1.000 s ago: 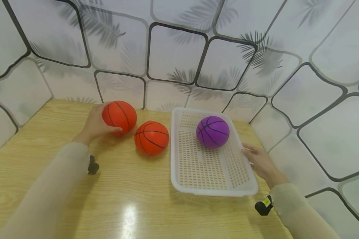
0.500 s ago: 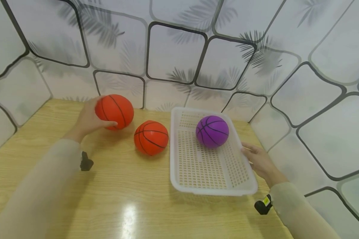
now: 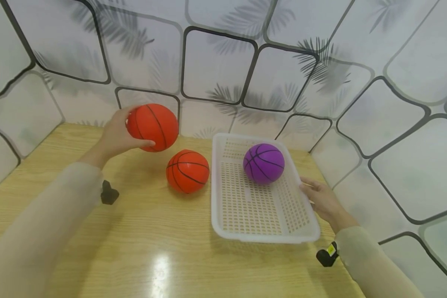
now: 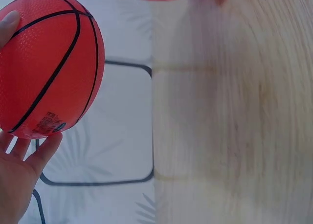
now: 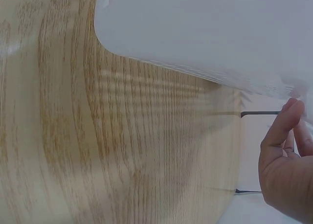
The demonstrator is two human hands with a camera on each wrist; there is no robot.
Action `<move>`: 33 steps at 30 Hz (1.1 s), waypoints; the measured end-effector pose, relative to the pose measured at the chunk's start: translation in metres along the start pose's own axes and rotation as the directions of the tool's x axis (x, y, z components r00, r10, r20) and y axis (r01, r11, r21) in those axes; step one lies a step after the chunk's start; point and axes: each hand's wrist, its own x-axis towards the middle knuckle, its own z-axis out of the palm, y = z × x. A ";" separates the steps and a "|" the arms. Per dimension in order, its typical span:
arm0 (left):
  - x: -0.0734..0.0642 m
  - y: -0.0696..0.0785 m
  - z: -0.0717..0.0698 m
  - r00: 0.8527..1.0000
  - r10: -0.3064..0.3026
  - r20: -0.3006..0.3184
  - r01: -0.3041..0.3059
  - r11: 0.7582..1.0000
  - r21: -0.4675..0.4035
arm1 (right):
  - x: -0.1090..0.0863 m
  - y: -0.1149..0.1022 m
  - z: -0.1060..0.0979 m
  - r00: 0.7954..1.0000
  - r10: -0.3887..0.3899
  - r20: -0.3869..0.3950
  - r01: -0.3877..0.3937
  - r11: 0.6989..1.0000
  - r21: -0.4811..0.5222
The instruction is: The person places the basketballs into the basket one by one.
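My left hand (image 3: 117,134) grips a red basketball (image 3: 154,127) between thumb and fingers, raised above the table at the left. The left wrist view shows the same ball (image 4: 51,72) with fingers (image 4: 46,153) against its surface. A second red basketball (image 3: 188,171) rests on the table beside the white plastic basket (image 3: 219,198). Inside that basket, toward its back, sits a purple basketball (image 3: 263,164). At the basket's right rim, my right hand (image 3: 325,203) pinches the edge; the right wrist view has thumb and fingers (image 5: 288,114) at the rim.
A light wood table (image 3: 164,240) carries everything. Patterned wall covering (image 3: 219,66) rises behind the table and along both sides. Black wrist devices are strapped at both cuffs, the right-hand device (image 3: 327,255) bearing a yellow-green label.
My left hand has lifted the red basketball off the table, first drifting left, then moving up and to the right. The right hand, basket and other balls stay in place.
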 end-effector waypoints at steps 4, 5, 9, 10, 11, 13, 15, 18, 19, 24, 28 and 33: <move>0.004 0.013 0.006 0.999 0.027 0.019 -0.027 0.999 -0.017 | 0.001 0.000 0.000 1.000 0.007 -0.004 -0.007 1.000 0.010; 0.005 0.017 0.008 0.999 0.032 0.023 -0.031 0.999 -0.018 | 0.001 0.001 0.000 1.000 0.009 -0.005 -0.009 1.000 0.013; 0.008 0.033 0.017 0.998 0.058 0.032 -0.057 0.998 -0.031 | 0.000 0.000 0.000 1.000 0.014 -0.007 -0.013 1.000 0.019; 0.008 0.037 0.020 0.997 0.062 0.036 -0.061 0.998 -0.033 | 0.000 0.000 0.000 1.000 0.016 -0.009 -0.015 1.000 0.021; 0.008 0.041 0.022 0.997 0.065 0.043 -0.064 0.997 -0.037 | -0.001 -0.001 0.000 1.000 0.017 -0.009 -0.016 1.000 0.021; 0.008 0.048 0.027 0.996 0.074 0.052 -0.072 0.996 -0.046 | -0.002 -0.001 0.001 1.000 0.019 -0.011 -0.019 1.000 0.022; 0.007 0.055 0.033 0.994 0.090 0.061 -0.086 0.994 -0.061 | -0.001 -0.001 0.000 1.000 0.016 -0.007 -0.016 1.000 0.025; 0.006 0.065 0.041 0.990 0.119 0.070 -0.112 0.989 -0.091 | -0.001 -0.001 0.000 1.000 0.010 -0.005 -0.010 1.000 0.026; 0.005 0.068 0.044 0.989 0.127 0.075 -0.119 0.987 -0.104 | -0.001 0.000 0.000 1.000 0.010 -0.005 -0.010 1.000 0.027; 0.001 0.087 0.060 0.982 0.156 0.104 -0.139 0.978 -0.155 | -0.001 0.000 0.000 1.000 0.009 -0.009 -0.009 1.000 0.014; -0.003 0.100 0.075 0.976 0.171 0.137 -0.145 0.973 -0.179 | -0.002 -0.001 0.001 1.000 -0.003 -0.010 0.003 1.000 -0.007; -0.007 0.111 0.093 0.961 0.228 0.156 -0.196 0.961 -0.194 | -0.003 -0.002 0.002 1.000 0.001 -0.016 -0.001 1.000 -0.012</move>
